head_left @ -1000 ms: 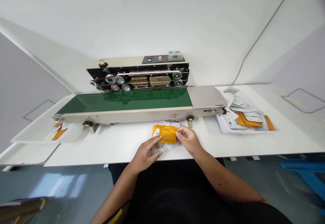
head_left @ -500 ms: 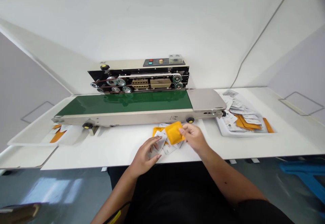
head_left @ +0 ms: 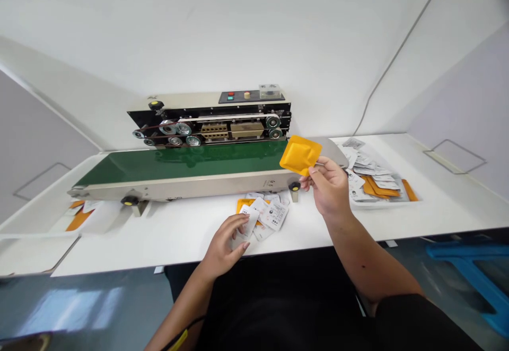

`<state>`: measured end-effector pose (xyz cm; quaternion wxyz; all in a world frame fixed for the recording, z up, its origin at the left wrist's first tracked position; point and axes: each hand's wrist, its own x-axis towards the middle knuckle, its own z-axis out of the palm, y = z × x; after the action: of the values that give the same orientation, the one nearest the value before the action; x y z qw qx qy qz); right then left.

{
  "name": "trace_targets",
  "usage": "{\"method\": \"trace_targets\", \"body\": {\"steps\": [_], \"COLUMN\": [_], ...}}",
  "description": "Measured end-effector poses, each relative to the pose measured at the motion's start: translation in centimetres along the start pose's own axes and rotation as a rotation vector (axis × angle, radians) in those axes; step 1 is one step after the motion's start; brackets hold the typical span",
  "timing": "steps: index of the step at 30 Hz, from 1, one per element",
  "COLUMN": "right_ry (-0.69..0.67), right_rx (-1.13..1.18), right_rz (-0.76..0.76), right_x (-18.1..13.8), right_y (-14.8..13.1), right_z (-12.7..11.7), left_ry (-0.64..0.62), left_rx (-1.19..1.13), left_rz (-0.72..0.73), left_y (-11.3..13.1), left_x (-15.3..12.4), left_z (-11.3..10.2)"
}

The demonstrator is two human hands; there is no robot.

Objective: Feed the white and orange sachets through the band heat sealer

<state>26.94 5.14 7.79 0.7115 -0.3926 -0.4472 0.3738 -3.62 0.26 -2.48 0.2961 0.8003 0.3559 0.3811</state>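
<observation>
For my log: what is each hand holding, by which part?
Right hand pinches a flat square orange pouch by its lower corner; left hand touches white packets.

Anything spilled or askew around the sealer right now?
Nothing damaged, but packets lie in a loose, crooked heap by the left hand, and the pile right of the sealer is just as untidy.

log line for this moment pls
right hand: holds orange pouch at right end of green belt | left hand: resting on white pouches
</observation>
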Motion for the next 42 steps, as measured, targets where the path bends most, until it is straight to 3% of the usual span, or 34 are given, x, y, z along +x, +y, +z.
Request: {"method": "trace_targets", "body": {"steps": [5, 12, 21, 26, 33, 42], "right_ry": [-0.040, -0.071, -0.060, -0.033, -0.061, -0.131], "right_rx": [-0.092, -0.114, -0.018, 0.015, 0.017, -0.096], "right_rz": [-0.044, 0.009, 0.354, 0.459, 0.507, 0.553], "right_x": [0.4, 3.0, 10.5, 12.6, 14.1, 15.5], "right_y": [-0.2, -0.9, -0.6, -0.3, 0.8, 1.8], "right_z": [-0.1, -0.2, -2.0, -2.2, -1.4, 1.6], "left_ry": [0.001, 0.011, 0.004, 0.009, -0.019, -0.043], "left_rx": [0.029, 0.054, 0.076, 0.106, 0.112, 0.109], "left_rz": [0.013, 0.035, 0.023, 0.037, 0.028, 0.021], "left_y": [-0.2, -0.4, -0.4, -0.1, 0.0, 0.0], "left_x": [-0.1, -0.2, -0.3, -0.4, -0.4, -0.5], "left_z": [-0.1, 0.0, -0.1, -0.1, -0.2, -0.2]}}
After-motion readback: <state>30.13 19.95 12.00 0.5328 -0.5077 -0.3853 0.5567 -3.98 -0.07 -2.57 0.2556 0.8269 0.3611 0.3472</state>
